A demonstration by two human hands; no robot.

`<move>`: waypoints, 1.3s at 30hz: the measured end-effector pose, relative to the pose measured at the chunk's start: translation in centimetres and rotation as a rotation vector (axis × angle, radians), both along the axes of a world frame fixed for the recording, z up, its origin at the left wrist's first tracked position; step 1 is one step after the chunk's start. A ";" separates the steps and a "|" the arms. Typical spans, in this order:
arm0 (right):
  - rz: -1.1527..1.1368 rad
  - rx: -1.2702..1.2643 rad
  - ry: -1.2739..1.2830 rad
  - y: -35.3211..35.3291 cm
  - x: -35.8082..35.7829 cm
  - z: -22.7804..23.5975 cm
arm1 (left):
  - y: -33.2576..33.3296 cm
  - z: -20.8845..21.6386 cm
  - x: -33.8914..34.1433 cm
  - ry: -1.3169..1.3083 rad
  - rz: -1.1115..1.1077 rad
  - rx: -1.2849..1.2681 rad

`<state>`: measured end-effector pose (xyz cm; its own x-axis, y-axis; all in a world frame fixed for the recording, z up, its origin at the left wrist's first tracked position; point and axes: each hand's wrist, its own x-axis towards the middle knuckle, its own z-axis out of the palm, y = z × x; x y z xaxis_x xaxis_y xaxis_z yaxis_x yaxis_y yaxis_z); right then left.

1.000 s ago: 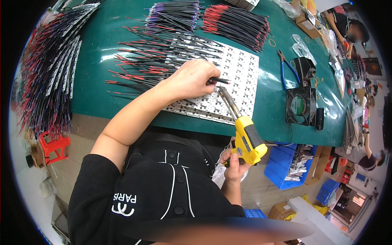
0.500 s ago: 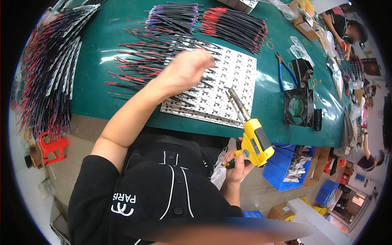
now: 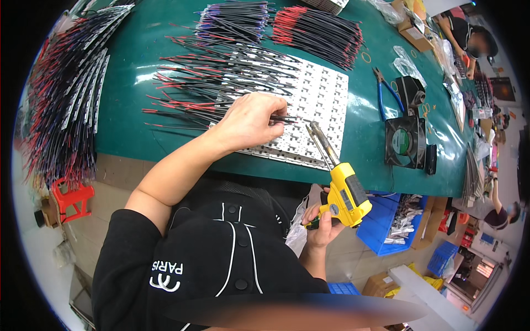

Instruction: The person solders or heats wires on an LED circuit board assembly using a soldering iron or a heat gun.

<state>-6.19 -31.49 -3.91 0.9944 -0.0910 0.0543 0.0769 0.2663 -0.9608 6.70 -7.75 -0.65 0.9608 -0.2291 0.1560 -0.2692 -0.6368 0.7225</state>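
My left hand (image 3: pixel 251 120) is over a white slotted panel (image 3: pixel 338 91), its thumb and fingers pinched on a black wire (image 3: pixel 288 118) whose end points right. Rows of black wires with red ends (image 3: pixel 187 83) lie across the panel's left side and stick out past its edge. In my right hand (image 3: pixel 322 229) is a yellow and black soldering gun (image 3: pixel 349 193), gripped by its handle at the table's front edge. Its metal tip (image 3: pixel 313 127) slants up over the panel, close to the wire end but seemingly apart from it.
Bundles of wires (image 3: pixel 317 36) lie at the table's far side, and a large stack of wired strips (image 3: pixel 69 99) stands at the left. To the right are blue-handled pliers (image 3: pixel 389 95) and a black fan (image 3: pixel 404 142). A blue crate (image 3: pixel 381 231) sits below the table edge.
My left hand has come down and toward me over the panel, and now pinches a wire near the tip. The soldering gun has stayed almost still in my right hand.
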 end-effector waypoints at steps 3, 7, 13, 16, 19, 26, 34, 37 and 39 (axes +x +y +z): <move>0.055 0.015 0.017 -0.2 -0.2 0.0 | -0.1 0.3 0.1 0.049 0.017 -0.031; 0.079 0.040 0.021 0.4 -0.3 0.7 | 0.1 -0.2 0.1 0.010 0.051 -0.071; 0.114 0.072 0.050 -0.1 -0.8 -0.2 | -0.2 0.4 0.2 0.028 0.056 -0.002; 0.127 0.074 0.046 -0.1 -0.8 -0.3 | -0.3 0.5 0.3 0.061 0.051 0.016; 0.138 0.054 0.046 -0.1 -0.8 -0.4 | -0.4 0.2 0.3 0.036 0.069 -0.023; 0.186 0.027 0.041 -0.6 -1.0 -1.1 | -0.4 0.3 0.3 0.037 0.072 -0.014; 0.185 -0.029 0.041 -0.7 -1.0 -1.0 | -0.4 0.0 0.4 0.030 0.073 -0.017; 0.168 -0.028 0.034 -0.5 -0.9 -0.6 | -0.4 0.3 0.4 0.062 0.061 -0.008; 0.149 -0.012 0.024 -0.2 -0.7 -0.2 | -0.4 0.3 0.4 0.067 0.058 -0.008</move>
